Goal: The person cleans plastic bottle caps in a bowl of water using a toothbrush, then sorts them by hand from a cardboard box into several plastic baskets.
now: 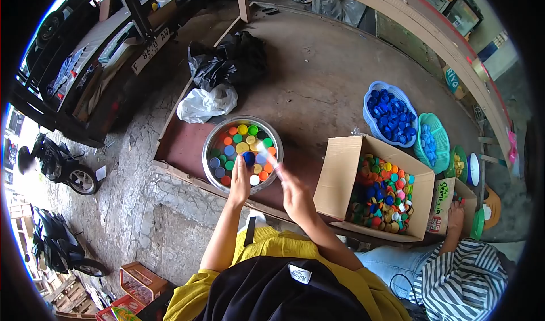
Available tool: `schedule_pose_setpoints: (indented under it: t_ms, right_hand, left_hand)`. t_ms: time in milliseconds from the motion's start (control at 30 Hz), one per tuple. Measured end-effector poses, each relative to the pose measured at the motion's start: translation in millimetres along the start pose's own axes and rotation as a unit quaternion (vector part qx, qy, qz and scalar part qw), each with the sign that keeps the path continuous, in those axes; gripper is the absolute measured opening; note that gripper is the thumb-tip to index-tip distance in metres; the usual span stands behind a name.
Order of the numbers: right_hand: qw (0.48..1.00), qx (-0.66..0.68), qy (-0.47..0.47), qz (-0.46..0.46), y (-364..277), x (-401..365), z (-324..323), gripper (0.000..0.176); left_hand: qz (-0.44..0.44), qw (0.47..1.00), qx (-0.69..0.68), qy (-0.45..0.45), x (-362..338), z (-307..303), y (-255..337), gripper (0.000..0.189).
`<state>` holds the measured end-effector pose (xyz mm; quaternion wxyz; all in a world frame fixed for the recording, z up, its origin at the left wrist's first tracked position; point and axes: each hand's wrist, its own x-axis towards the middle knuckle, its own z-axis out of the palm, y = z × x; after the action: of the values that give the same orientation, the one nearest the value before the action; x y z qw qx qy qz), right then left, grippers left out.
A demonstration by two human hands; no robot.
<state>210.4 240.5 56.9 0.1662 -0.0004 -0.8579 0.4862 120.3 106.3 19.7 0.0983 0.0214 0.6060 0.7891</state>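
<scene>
A round metal bowl point(209, 170) sits on the table in front of me, with orange, green, yellow, blue and white plastic bottle caps point(242, 148) spread inside it. Over its near part, my left hand point(240, 184) pinches a dark blue bottle cap point(248, 158). My right hand point(296, 195) is at the bowl's right rim, closed around a slim pale tool point(269, 155) that points toward the blue cap. Motion blur smears this tool, and I cannot tell its exact kind.
On the right, an open cardboard box point(339, 176) holds many mixed caps. Behind it stand a blue basket point(369, 124) of dark blue caps and a teal basket point(441, 137). Black point(241, 57) and white plastic bags point(208, 104) lie beyond the bowl. Another person's hand point(456, 216) reaches into a smaller box.
</scene>
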Motion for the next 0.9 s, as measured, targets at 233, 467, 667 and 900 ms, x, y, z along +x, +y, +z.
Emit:
schedule_pose_setpoints:
  t_ms: [233,467,667,900]
  right_hand:
    - [0.996,-0.006,0.060,-0.060,12.4,0.3,6.1,0.046]
    - [0.999,0.036,-0.010,-0.005,8.4,-3.8,6.8,0.043]
    - [0.997,0.062,-0.014,-0.035,7.5,-13.7,20.2,0.036]
    - [0.998,0.025,-0.056,-0.005,10.1,-13.4,14.2,0.038]
  left_hand:
    - [0.020,1.000,0.001,-0.024,4.1,0.0,-2.0,0.038]
    - [0.090,0.991,0.089,-0.047,4.9,7.0,19.1,0.034]
    - [0.094,0.991,0.087,-0.029,1.8,5.1,12.2,0.027]
    - [0.062,0.995,0.078,-0.031,-4.7,4.0,7.9,0.027]
